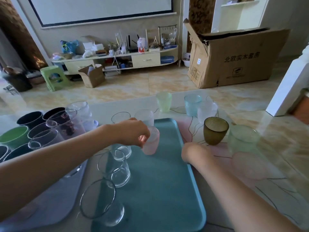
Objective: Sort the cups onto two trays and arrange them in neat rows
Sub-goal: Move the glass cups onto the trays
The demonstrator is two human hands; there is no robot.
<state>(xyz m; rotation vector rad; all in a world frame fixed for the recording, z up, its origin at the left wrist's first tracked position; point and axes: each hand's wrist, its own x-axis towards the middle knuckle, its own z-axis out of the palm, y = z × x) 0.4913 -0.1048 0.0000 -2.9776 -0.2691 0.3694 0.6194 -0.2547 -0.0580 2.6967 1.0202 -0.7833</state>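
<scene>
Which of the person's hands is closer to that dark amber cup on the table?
The right hand. It rests at the teal tray's right edge, just beside and in front of the amber cup. The left hand is farther away over the tray, gripping a pink frosted cup.

- Left hand (133,131) grips a pink cup (151,143) by its rim, over the far part of the blue tray (160,181).
- Right hand (189,152) rests at the tray's right edge; whether its fingers are curled cannot be told.
- Three clear glasses (115,168) stand in a row along the tray's left side.
- A second tray (55,195), pale, lies to the left and carries dark, green and clear cups.
- An amber cup (215,130), a green cup (164,101) and a blue cup (192,104) stand on the table (267,164), right of and beyond the blue tray.
</scene>
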